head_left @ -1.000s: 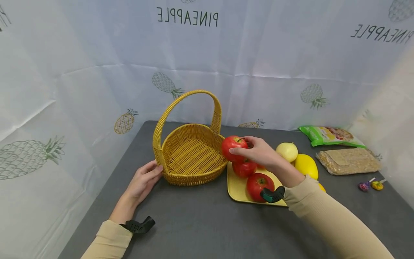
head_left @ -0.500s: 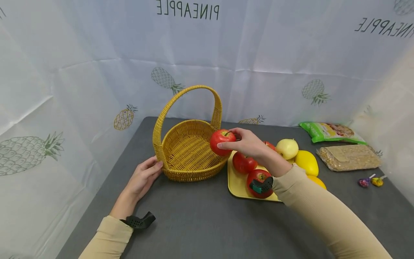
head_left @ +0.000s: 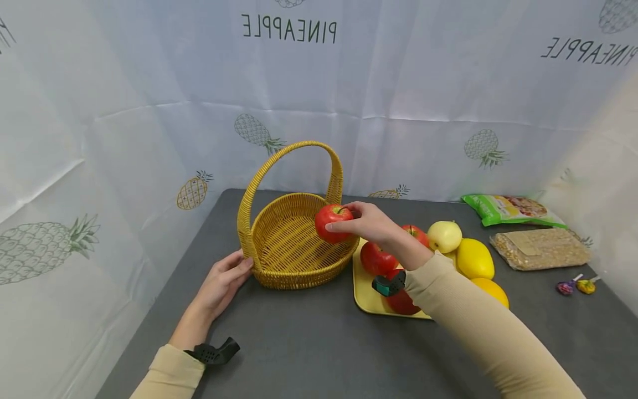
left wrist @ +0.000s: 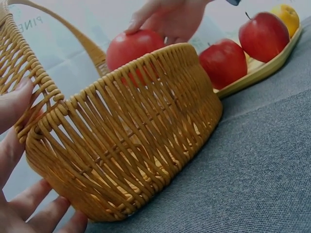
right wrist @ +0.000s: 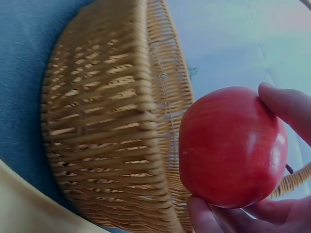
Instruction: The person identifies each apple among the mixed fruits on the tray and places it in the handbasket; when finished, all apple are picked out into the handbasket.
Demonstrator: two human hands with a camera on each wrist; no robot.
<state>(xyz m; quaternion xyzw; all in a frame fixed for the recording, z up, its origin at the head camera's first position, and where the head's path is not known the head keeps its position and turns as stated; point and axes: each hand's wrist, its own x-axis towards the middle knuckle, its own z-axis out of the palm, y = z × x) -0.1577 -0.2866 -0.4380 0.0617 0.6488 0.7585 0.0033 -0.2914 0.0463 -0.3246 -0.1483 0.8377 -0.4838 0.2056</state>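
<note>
My right hand point(head_left: 368, 224) grips a red apple point(head_left: 330, 221) between thumb and fingers, over the right side of a yellow wicker basket point(head_left: 294, 280). In the right wrist view the apple point(right wrist: 231, 145) is close beside the basket's rim point(right wrist: 146, 97). My left hand point(head_left: 224, 280) holds the basket at the foot of its arched handle. Its thumb point(left wrist: 22, 99) lies on the handle weave in the left wrist view, and the other fingers are spread along the outer wall. No fruit shows on the visible part of the basket's floor.
Right of the basket, a yellow tray point(head_left: 366, 302) bears several red apples point(head_left: 377, 258), a pale round fruit point(head_left: 445, 236) and yellow fruits point(head_left: 475, 259). Farther right lie a green packet point(head_left: 515, 210), a grain-filled bag point(head_left: 540, 249) and two lollipops point(head_left: 566, 286). A pineapple-print curtain point(head_left: 299, 72) hangs behind.
My right hand has carried the apple leftward from above the tray to over the basket's right side. The left hand stays at the handle's foot.
</note>
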